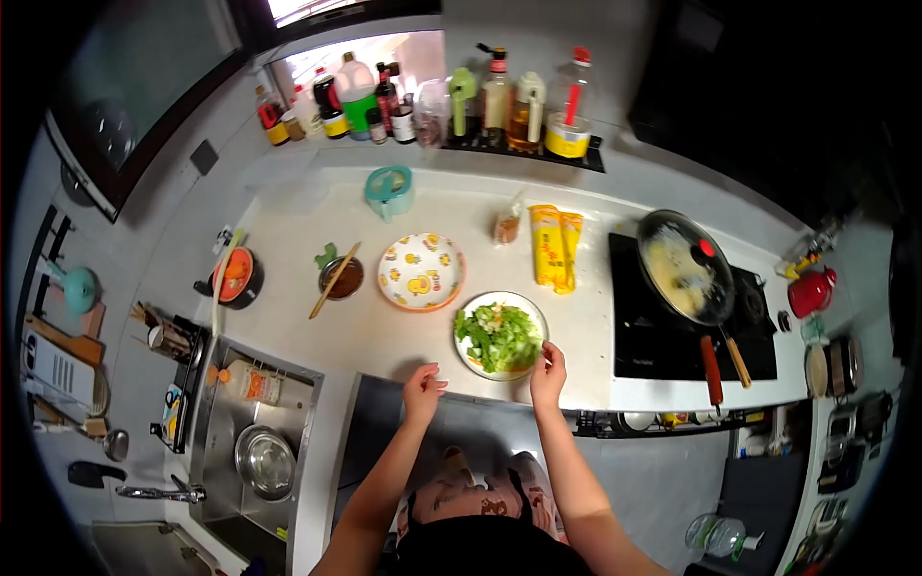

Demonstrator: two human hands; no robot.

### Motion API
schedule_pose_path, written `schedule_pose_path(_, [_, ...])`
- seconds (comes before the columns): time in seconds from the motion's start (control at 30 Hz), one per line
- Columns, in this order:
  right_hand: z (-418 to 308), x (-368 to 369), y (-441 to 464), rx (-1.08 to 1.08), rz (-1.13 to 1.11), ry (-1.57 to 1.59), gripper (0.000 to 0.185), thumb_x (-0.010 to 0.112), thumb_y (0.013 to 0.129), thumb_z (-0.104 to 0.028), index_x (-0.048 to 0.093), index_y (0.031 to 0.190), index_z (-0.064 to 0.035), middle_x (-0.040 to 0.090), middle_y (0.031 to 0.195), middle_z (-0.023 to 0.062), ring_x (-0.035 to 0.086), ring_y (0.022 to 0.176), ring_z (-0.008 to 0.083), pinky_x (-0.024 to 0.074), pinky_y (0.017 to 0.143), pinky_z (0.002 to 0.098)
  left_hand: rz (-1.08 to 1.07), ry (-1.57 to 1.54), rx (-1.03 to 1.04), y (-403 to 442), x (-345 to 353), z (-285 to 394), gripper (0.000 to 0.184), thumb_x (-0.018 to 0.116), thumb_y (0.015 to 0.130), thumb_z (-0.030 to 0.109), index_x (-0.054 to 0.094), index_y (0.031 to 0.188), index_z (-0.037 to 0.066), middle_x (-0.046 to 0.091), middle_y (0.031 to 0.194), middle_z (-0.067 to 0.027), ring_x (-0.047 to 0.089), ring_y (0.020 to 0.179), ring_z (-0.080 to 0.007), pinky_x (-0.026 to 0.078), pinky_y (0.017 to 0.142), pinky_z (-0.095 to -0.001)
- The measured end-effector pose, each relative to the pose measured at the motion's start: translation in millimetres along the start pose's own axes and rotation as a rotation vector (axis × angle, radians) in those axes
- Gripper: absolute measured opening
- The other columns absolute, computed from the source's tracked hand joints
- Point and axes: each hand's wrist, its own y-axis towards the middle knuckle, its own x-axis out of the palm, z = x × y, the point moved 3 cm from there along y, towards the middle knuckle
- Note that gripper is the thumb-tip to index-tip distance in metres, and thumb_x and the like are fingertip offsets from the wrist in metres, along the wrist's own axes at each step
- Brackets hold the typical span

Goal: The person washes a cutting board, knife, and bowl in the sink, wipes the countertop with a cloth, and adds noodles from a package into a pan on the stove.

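A white plate (464,356) of chopped green leafy vegetables (499,336) stands near the counter's front edge. At its right rim is my right hand (548,376), its thumb and fingers closed around the edge. My left hand (423,392) hovers by the front edge, left of the plate, fingers loosely apart and holding nothing. Just behind the plate sits a patterned bowl (423,272) with an orange rim. Farther left, chopsticks (335,280) rest across a small bowl of dark sauce (348,278).
To the right, a lidded frying pan (686,267) with pale food is on the black cooktop (639,336). Yellow packets (555,248) and a teal container (388,192) stand farther back. A pot (238,278) is at left, above the sink (216,432), which holds a metal bowl (265,463).
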Motion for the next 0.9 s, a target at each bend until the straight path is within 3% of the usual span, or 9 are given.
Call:
schedule_pose_path(0.2, [-21,79,32,-0.071,-0.228,0.112,0.023,0.048,0.085,-0.003,0.056,0.106,0.0012,0.063,0.087,0.0104,0.061,0.080,0.0194,0.0481,0.073,0.0286,0.121,-0.147,-0.039,58,-22,7,0.033,0.042,0.093,0.008,0.044,0.125,0.002,0.058,0.100,-0.0132,0.066,0.075,-0.0226,0.054,0.059,-0.0284])
schedule_pose_path(0.23, [-15,98,42,-0.153,-0.272,0.123,0.025,0.047,0.086,-0.004,0.054,0.109,0.0037,0.063,0.084,0.0100,0.061,0.074,0.0174,0.0499,0.067,0.0278,0.141,-0.173,-0.066,71,-23,9,0.035,0.043,0.093,0.010,0.042,0.127,0.002,0.058,0.100,-0.0135,0.066,0.075,-0.0231,0.054,0.059,-0.0290])
schedule_pose_path(0.4, [-35,158,71,0.535,-0.658,0.210,0.033,0.046,0.088,-0.011,0.044,0.116,0.0063,0.062,0.084,0.0149,0.063,0.063,0.0199,0.0531,0.051,0.0282,0.263,-0.323,-0.329,124,-20,23,0.054,0.048,0.091,0.024,0.027,0.137,0.005,0.056,0.097,-0.0136,0.065,0.073,-0.0260,0.054,0.056,-0.0313])
schedule_pose_path(0.43, [-48,167,73,0.592,-0.710,0.158,0.031,0.046,0.088,-0.013,0.045,0.113,0.0070,0.062,0.084,0.0153,0.063,0.064,0.0210,0.0535,0.051,0.0286,0.283,-0.283,-0.395,134,-20,25,0.054,0.048,0.091,0.027,0.028,0.137,0.007,0.055,0.096,-0.0125,0.064,0.069,-0.0224,0.054,0.053,-0.0311])
schedule_pose_path(0.53, [-38,200,77,0.769,-0.868,0.154,0.029,0.042,0.090,-0.016,0.043,0.108,0.0067,0.061,0.086,0.0186,0.065,0.067,0.0254,0.0556,0.052,0.0307,0.470,-0.050,-0.183,155,-37,22,0.049,0.048,0.091,0.029,0.034,0.132,0.007,0.055,0.094,-0.0117,0.062,0.067,-0.0182,0.052,0.051,-0.0308])
schedule_pose_path(0.63, [-26,220,71,0.812,-0.801,0.190,0.032,0.039,0.089,-0.012,0.039,0.115,0.0059,0.061,0.088,0.0209,0.065,0.069,0.0263,0.0568,0.054,0.0324,0.549,-0.196,-0.111,165,-67,4,0.044,0.048,0.091,0.027,0.038,0.126,0.003,0.055,0.089,-0.0113,0.060,0.068,-0.0156,0.051,0.049,-0.0297])
schedule_pose_path(0.73, [-26,228,68,0.740,-0.798,0.204,0.034,0.038,0.087,-0.007,0.036,0.119,0.0038,0.061,0.089,0.0195,0.065,0.067,0.0263,0.0573,0.052,0.0335,0.532,-0.397,-0.155,184,-110,-22,0.029,0.049,0.090,0.028,0.046,0.110,0.007,0.056,0.092,-0.0111,0.058,0.073,-0.0173,0.052,0.055,-0.0281])
schedule_pose_path(0.83, [-32,226,65,0.760,-0.694,0.255,0.037,0.038,0.081,0.000,0.037,0.118,0.0025,0.058,0.095,0.0204,0.065,0.068,0.0276,0.0561,0.047,0.0314,0.476,-0.733,-0.220,206,-140,-29,0.026,0.047,0.092,0.023,0.044,0.111,0.007,0.059,0.094,-0.0137,0.061,0.080,-0.0199,0.053,0.064,-0.0309])
schedule_pose_path(0.9, [-34,228,65,0.748,-0.650,0.237,0.038,0.039,0.081,0.000,0.036,0.118,0.0022,0.058,0.096,0.0194,0.065,0.067,0.0271,0.0559,0.046,0.0314,0.495,-0.737,-0.238,218,-149,-15,0.026,0.047,0.092,0.020,0.041,0.113,0.006,0.058,0.100,-0.0154,0.062,0.082,-0.0221,0.053,0.069,-0.0329])
